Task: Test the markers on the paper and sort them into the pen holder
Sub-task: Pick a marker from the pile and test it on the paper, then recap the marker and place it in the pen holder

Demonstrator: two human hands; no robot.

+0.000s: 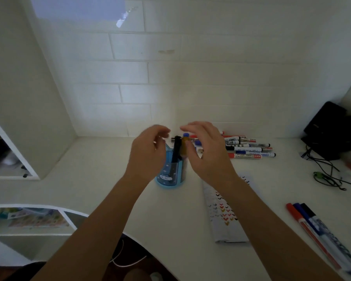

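A blue translucent pen holder stands on the white desk, with a black marker and a yellowish one upright in it. My left hand hovers at the holder's left rim, fingers loosely curled, holding nothing that I can see. My right hand hovers just right of the holder's top with relaxed fingers, empty. A pile of whiteboard markers lies behind my right hand. The test paper, covered in small coloured ticks, lies on the desk under my right forearm.
Three markers, red, blue and black, lie side by side at the desk's right front. A black device with tangled cables sits at the back right. A shelf unit stands on the left, a tiled wall behind.
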